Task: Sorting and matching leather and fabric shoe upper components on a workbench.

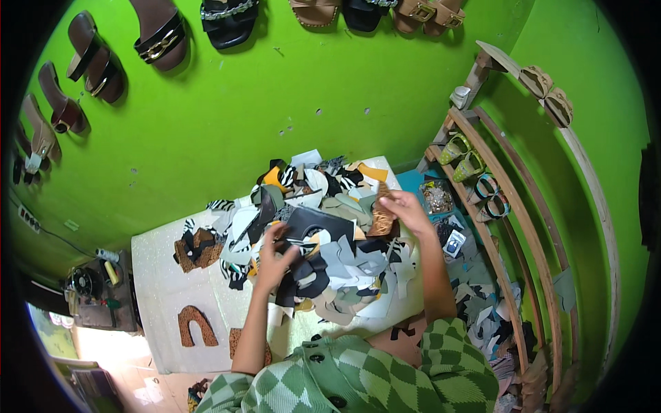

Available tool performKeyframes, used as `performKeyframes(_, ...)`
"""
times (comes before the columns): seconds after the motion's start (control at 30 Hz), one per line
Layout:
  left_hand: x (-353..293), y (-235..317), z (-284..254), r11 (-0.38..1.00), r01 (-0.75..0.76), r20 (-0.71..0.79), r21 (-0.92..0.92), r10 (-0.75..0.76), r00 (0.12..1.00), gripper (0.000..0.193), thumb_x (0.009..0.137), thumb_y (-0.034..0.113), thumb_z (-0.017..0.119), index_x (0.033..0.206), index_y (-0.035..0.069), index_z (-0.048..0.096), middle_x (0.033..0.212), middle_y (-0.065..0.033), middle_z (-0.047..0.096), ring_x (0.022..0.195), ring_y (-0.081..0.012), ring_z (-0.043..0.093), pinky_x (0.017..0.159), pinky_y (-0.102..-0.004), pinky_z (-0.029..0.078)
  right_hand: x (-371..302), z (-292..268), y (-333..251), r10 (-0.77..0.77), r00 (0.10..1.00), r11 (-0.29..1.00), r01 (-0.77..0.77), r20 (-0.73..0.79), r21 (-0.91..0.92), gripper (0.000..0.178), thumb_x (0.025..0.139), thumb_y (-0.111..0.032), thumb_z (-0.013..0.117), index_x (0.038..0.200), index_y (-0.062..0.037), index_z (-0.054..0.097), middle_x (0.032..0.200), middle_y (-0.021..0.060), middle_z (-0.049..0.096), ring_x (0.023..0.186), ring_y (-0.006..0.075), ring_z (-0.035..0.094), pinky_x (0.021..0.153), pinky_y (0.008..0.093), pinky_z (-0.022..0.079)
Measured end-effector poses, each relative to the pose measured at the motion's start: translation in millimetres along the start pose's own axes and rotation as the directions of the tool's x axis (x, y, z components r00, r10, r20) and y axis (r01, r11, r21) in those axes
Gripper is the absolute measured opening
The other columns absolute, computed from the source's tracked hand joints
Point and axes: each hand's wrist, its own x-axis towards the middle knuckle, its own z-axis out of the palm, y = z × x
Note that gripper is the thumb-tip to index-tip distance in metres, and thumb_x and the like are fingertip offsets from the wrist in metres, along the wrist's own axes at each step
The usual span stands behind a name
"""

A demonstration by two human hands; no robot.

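My right hand pinches a brown patterned scrap of material and holds it up over the right side of a heap of offcuts. My left hand hovers at the left side of the heap, its fingers apart and nothing between them. Between the hands lie a black piece and pale grey scraps, mixed with white, olive, yellow and zebra-striped ones. To the left, a small pile of brown speckled scraps sits apart from the heap. Nearer me is an arch-shaped brown speckled piece; my left forearm partly covers another brown piece.
The heap rests on a pale table against a green wall. At right stands a wooden rack with sandals, beside a container of small bits and more scraps. Sandals hang along the wall.
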Motion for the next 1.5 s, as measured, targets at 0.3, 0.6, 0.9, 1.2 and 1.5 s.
performKeyframes(0.3, -1.0, 21.4, 42.3, 0.984, 0.013, 0.196, -0.177, 0.022, 0.980, 0.023, 0.086, -0.002, 0.058, 0.109, 0.000, 0.055, 0.093, -0.0015, 0.061, 0.085, -0.0059, 0.057, 0.075, -0.0190, 0.045, 13.5, 20.7, 57.2, -0.176, 0.973, 0.952, 0.128, -0.152, -0.279, 0.052, 0.081, -0.032, 0.068, 0.122, -0.0061, 0.051, 0.111, 0.0142, 0.056, 0.097, 0.0215, 0.056, 0.084, 0.0325, 0.045)
performKeyframes(0.6, -10.6, 0.7, 15.7, 0.937, -0.039, -0.042, -0.348, 0.026, 0.999, 0.046, 0.083, -0.003, 0.061, 0.124, 0.004, 0.042, 0.094, -0.0006, 0.055, 0.081, -0.0046, 0.052, 0.068, -0.0163, 0.041, -22.7, 18.6, 125.7, -0.068, 0.970, 0.817, -0.081, -0.235, -0.571, 0.014, 0.071, -0.008, 0.071, 0.084, -0.0038, 0.069, 0.072, 0.0096, 0.066, 0.065, 0.0169, 0.063, 0.063, 0.0270, 0.050)
performKeyframes(0.9, 0.5, 12.2, 32.1, 0.982, 0.003, 0.140, -0.190, 0.024, 0.990, 0.043, 0.075, 0.003, 0.066, 0.116, 0.003, 0.053, 0.098, -0.0037, 0.060, 0.087, -0.0114, 0.056, 0.078, -0.0256, 0.045, -3.2, 118.1, -13.0, -0.152, 0.958, 0.987, 0.133, 0.242, 0.093, 0.017, 0.085, -0.008, 0.063, 0.099, 0.0015, 0.060, 0.086, 0.0030, 0.063, 0.076, 0.0086, 0.061, 0.068, 0.0213, 0.049)
performKeyframes(1.2, 8.9, -97.5, -146.8, 0.985, 0.020, -0.820, 0.169, 0.129, 0.558, 0.026, 0.084, 0.003, 0.056, 0.109, -0.006, 0.057, 0.104, -0.0105, 0.061, 0.096, -0.0167, 0.056, 0.089, -0.0291, 0.041, 153.0, 74.5, 100.8, -0.219, 0.972, 0.928, 0.181, -0.084, -0.326, 0.030, 0.084, -0.005, 0.057, 0.113, -0.0016, 0.052, 0.096, 0.0081, 0.063, 0.078, 0.0143, 0.063, 0.070, 0.0250, 0.049)
performKeyframes(1.5, -19.7, -144.7, -170.3, 0.905, 0.230, -0.784, -0.358, -0.425, 0.452, 0.070, 0.082, 0.012, 0.066, 0.137, 0.001, 0.024, 0.125, -0.0140, 0.044, 0.103, -0.0196, 0.052, 0.082, -0.0303, 0.046, 202.4, 93.8, 144.4, 0.132, 0.991, 0.989, -0.132, -0.005, -0.073, 0.032, 0.088, -0.024, 0.059, 0.117, -0.0096, 0.058, 0.096, 0.0010, 0.065, 0.084, 0.0112, 0.060, 0.072, 0.0269, 0.048)
